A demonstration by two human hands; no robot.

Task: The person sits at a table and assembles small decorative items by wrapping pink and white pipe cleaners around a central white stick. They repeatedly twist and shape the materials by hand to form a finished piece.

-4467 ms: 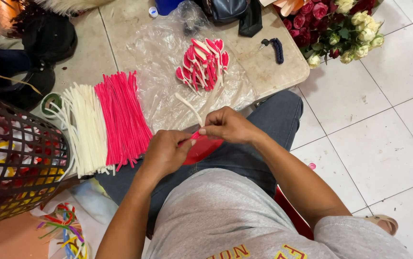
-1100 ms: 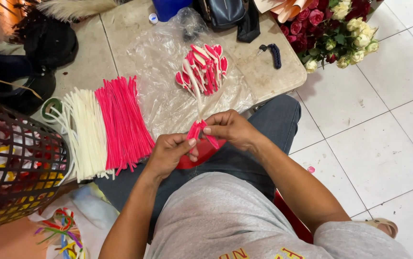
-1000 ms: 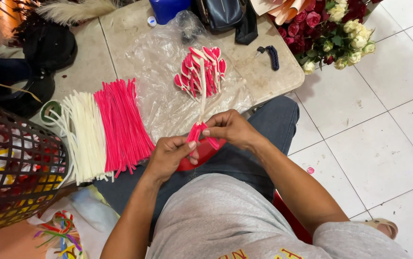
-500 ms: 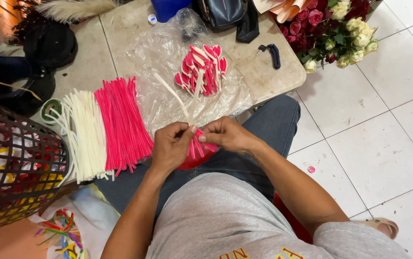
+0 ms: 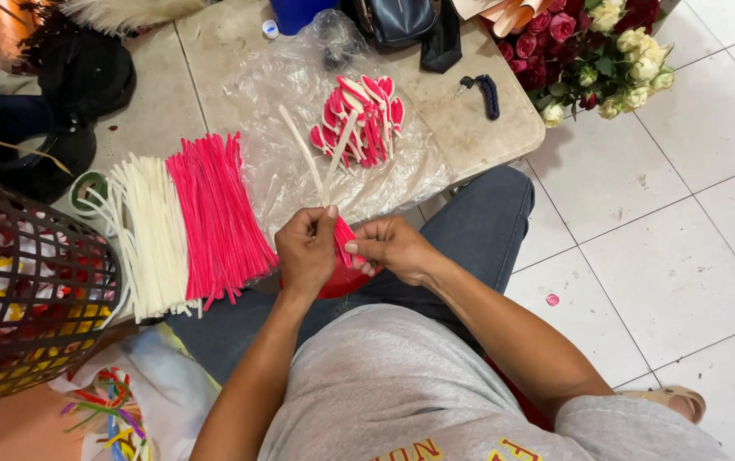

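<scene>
Pink strip (image 5: 346,243) sits between both hands, above the lap, just before the low table (image 5: 470,137). Left hand (image 5: 306,252) is closed around a white stick (image 5: 333,166) that stands up from the fist, and right hand (image 5: 393,249) pinches the strip with its fingertips. On the table lie pink sticks (image 5: 214,218) beside white sticks (image 5: 150,235), and finished pieces (image 5: 359,119) rest on clear plastic (image 5: 273,94)
</scene>
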